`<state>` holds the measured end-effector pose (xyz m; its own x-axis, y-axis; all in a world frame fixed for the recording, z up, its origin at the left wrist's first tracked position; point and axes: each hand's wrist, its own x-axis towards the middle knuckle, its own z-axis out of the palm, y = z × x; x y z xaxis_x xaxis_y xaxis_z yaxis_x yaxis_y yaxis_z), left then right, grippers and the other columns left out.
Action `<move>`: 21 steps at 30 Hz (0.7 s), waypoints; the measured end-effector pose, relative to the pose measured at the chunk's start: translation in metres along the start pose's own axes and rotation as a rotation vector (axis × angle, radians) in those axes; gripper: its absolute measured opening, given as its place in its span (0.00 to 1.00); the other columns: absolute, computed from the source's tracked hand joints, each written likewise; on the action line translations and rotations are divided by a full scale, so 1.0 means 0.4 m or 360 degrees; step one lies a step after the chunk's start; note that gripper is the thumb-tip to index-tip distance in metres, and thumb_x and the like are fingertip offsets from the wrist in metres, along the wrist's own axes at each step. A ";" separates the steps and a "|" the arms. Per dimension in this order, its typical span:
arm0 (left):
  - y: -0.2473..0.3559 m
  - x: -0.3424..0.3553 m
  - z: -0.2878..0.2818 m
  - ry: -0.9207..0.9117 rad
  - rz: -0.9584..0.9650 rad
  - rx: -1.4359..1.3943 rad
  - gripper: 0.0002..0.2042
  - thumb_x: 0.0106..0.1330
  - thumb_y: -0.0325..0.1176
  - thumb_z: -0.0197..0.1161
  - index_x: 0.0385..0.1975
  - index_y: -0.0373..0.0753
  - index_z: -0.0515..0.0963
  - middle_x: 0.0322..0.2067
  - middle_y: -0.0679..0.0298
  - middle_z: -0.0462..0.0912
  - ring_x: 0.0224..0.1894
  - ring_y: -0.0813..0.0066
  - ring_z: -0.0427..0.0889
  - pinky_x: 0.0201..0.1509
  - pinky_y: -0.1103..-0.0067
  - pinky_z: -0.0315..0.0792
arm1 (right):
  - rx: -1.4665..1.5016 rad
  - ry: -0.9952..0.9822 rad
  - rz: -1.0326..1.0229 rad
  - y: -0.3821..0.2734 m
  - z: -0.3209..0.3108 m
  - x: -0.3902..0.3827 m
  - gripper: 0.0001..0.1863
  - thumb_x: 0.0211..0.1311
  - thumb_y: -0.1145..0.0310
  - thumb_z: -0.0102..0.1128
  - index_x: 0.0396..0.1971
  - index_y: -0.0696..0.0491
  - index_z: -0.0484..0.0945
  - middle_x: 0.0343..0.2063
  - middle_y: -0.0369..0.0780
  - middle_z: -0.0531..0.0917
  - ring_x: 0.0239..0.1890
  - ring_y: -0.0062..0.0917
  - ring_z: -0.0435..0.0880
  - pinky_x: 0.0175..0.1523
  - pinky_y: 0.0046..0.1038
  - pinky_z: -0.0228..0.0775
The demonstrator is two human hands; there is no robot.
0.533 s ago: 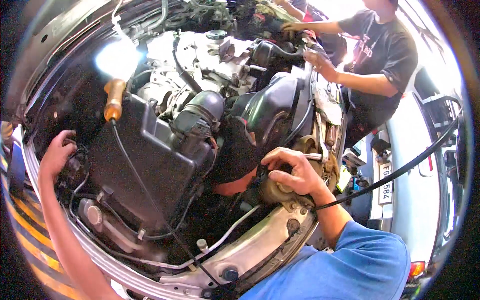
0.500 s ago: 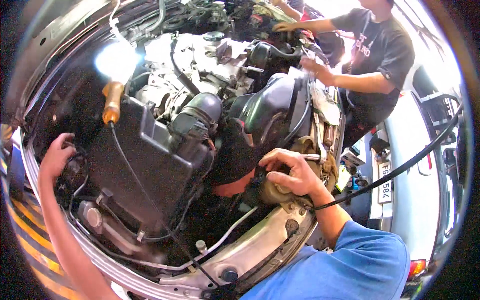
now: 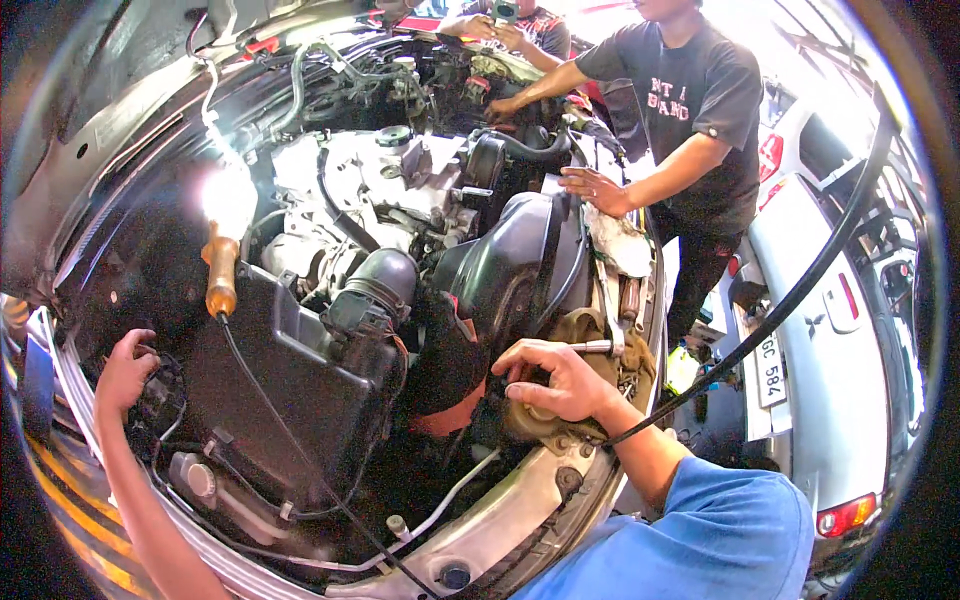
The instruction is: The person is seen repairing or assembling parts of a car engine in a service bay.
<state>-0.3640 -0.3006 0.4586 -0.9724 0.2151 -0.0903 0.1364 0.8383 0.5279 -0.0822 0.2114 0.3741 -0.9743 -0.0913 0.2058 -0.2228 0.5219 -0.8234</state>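
Observation:
Both arms reach into an open engine bay. My left hand (image 3: 128,372) is over dark parts at the bay's left edge, its fingers loosely bent and apart, with nothing visible in them. On the right, my right hand (image 3: 560,382) rests by the front corner of the bay, thumb and fingers curved and parted; what lies under its fingertips is hidden. Just beyond it are a silver ratchet-like bar (image 3: 598,347) and a brown cloth-like piece (image 3: 580,328). Between my hands lie a large black plastic cover (image 3: 290,400), a black intake duct (image 3: 385,280) and a reddish strip (image 3: 440,420).
A lit work lamp (image 3: 222,270) hangs over the cover, its cord trailing forward. A co-worker's hand (image 3: 598,190) touches the right fender by a pale rag (image 3: 625,245). Farther back, another person holds a small device (image 3: 505,12). A black cable (image 3: 780,320) crosses before a silver vehicle (image 3: 850,420).
The view has tilted, showing more of the far side. The co-worker's raised, blurred hand has come down onto the fender edge. My own hands keep nearly the same pose.

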 end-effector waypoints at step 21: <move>0.003 -0.001 0.003 0.0044 0.0030 0.0048 0.21 0.58 0.27 0.59 0.54 0.34 0.73 0.38 0.60 0.80 0.42 0.73 0.79 0.50 0.78 0.72 | 0.0013 -0.0018 0.0107 -0.007 0.000 0.002 0.18 0.61 0.61 0.65 0.44 0.58 0.80 0.38 0.44 0.83 0.39 0.30 0.83 0.49 0.31 0.74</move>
<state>-0.3633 -0.2990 0.4582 -0.9744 0.2173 -0.0571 0.1597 0.8490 0.5037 -0.0825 0.2099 0.3768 -0.9874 -0.0655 0.1439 -0.1568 0.5201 -0.8396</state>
